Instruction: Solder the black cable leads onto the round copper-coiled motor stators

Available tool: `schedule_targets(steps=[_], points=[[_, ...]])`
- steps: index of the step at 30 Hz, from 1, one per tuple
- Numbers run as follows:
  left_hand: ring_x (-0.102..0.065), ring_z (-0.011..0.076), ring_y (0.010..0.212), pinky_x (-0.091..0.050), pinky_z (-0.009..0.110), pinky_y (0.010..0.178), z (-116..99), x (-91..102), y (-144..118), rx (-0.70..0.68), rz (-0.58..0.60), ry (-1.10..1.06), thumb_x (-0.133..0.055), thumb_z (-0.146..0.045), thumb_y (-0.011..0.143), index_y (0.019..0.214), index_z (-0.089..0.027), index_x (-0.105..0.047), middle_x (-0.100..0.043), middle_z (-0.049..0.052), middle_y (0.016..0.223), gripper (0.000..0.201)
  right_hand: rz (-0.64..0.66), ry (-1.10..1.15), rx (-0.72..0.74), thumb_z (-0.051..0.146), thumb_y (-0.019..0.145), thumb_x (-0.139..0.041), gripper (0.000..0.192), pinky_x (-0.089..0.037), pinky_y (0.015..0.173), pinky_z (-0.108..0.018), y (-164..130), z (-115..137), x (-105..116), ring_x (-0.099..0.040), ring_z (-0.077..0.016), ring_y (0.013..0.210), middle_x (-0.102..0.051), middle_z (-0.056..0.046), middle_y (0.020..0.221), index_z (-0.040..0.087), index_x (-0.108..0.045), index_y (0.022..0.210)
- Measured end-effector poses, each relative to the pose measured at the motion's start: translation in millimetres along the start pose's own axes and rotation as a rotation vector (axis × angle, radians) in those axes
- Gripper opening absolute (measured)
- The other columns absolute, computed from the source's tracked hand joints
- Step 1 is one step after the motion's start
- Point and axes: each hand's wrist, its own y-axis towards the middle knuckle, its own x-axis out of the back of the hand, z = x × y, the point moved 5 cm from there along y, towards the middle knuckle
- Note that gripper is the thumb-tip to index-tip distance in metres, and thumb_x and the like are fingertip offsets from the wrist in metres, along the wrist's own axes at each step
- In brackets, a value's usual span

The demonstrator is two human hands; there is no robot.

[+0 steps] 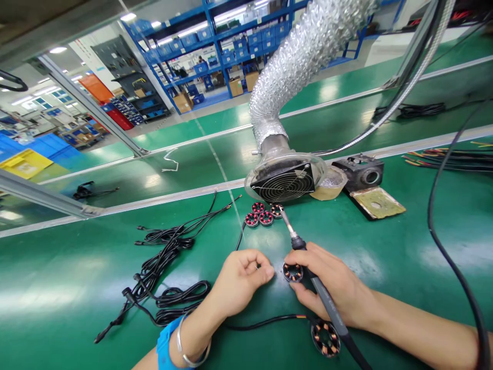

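The scene is bright: ceiling lamps point(128, 17) glow in the background, while the overhead panel point(57, 20) at top left sits in dark shade. White glare pools on the green bench point(92, 277), strong near the left edge, and the crinkled foil duct point(300, 61) throws back many small highlights. The soldering iron point(327, 303) reads fairly clearly; the far shelves point(219, 51) look softer, and upright frames lean as in a wide-angle view.
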Motion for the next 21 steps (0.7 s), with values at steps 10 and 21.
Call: schedule_targets(steps=[10,21], points=[[-0.031,0.0098,0.059,-0.025,0.023,0.055,-5.1,-7.3,-1.6,-0.014,0.112,-0.094,-0.059,-0.054,0.084,0.071,-0.016,-0.052,-0.039,-0.005,0.062,0.040,0.086,0.053,0.010,0.000,0.074,-0.050,0.048,-0.048,0.068,-0.030,-3.1,-0.2,-6.2,-0.051,-0.0177,0.078,-0.056,-0.003,0.090,0.022,-0.048,0.117],[-0.029,0.0093,0.053,-0.022,0.023,0.051,-5.5,-6.5,-0.6,-0.005,0.066,0.037,-0.057,-0.049,0.084,0.076,-0.016,-0.058,-0.038,-0.006,0.058,0.034,0.151,0.008,0.037,0.001,0.076,-0.049,0.057,-0.050,0.073,-0.030,-4.5,2.2,-9.5,-0.056,-0.0188,0.084,-0.058,-0.005,0.099,0.024,-0.042,0.128]])
